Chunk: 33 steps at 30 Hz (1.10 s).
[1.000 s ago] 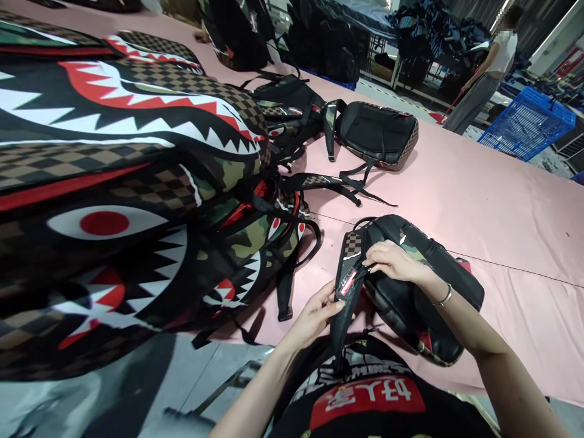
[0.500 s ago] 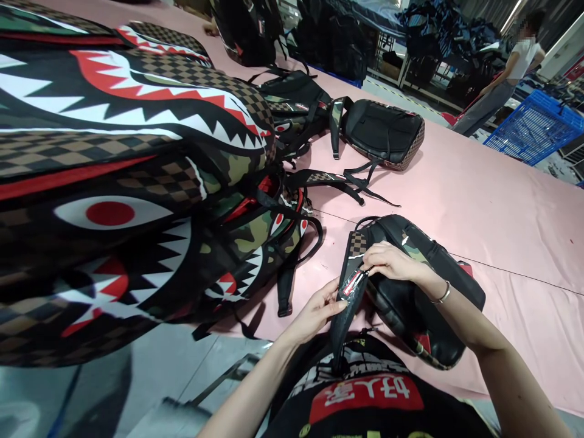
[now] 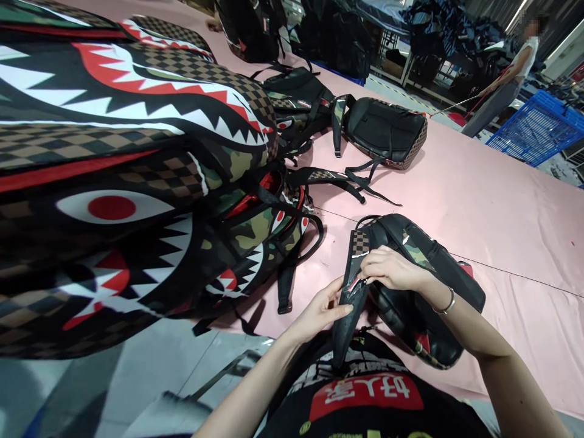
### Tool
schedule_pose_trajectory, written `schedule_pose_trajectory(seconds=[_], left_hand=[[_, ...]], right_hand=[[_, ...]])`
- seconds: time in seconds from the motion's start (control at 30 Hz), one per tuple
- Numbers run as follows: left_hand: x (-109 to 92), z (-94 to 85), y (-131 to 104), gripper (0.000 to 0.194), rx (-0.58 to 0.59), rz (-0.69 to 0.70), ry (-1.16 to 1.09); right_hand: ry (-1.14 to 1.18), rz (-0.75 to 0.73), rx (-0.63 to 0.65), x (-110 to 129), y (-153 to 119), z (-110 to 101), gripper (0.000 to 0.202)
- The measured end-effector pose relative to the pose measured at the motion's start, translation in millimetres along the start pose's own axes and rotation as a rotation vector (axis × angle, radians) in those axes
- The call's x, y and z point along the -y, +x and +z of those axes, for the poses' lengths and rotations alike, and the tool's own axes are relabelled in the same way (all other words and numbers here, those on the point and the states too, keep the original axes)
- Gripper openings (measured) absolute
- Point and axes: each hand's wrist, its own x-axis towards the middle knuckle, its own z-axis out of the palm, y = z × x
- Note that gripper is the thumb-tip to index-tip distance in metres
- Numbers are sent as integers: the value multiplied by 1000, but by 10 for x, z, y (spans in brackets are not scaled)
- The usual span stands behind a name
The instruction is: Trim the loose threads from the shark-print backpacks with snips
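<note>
A black backpack (image 3: pixel 424 292) with checkered and camouflage parts lies back side up in front of me. One shoulder strap (image 3: pixel 349 325) is lifted toward my body. My left hand (image 3: pixel 325 309) grips this strap by its left edge, thumb on top. My right hand (image 3: pixel 387 267) has its fingers pressed together on the strap's upper part, at a small red and white label (image 3: pixel 353 284) under clear plastic. Its fingertips partly cover the label.
Large shark-mouth backpacks (image 3: pixel 182 97) are piled on the left of the pink table (image 3: pixel 515 225). Another backpack (image 3: pixel 387 131) lies farther back. Beyond the table, a person (image 3: pixel 506 79) stands near a blue crate (image 3: pixel 529 131).
My right hand has moved slightly down the strap and covers more of the label. The person in the background has shifted a little to the right.
</note>
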Motion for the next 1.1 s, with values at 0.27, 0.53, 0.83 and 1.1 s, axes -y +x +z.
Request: schedule_pose_trajectory(seconds=[0.27, 0.53, 0.83, 1.1], left_hand=[[-5, 70, 26, 56, 18, 13, 13], [10, 139, 57, 54, -3, 16, 23], [-4, 296, 76, 54, 5, -9, 69], [32, 467, 141, 55, -32, 13, 88]], right_hand=[[-18, 261, -218, 197, -400, 148, 23], [-21, 434, -377, 419, -622, 314, 19], [-253, 509, -389, 630, -595, 369, 18], [-444, 631, -493, 811, -686, 506, 18]])
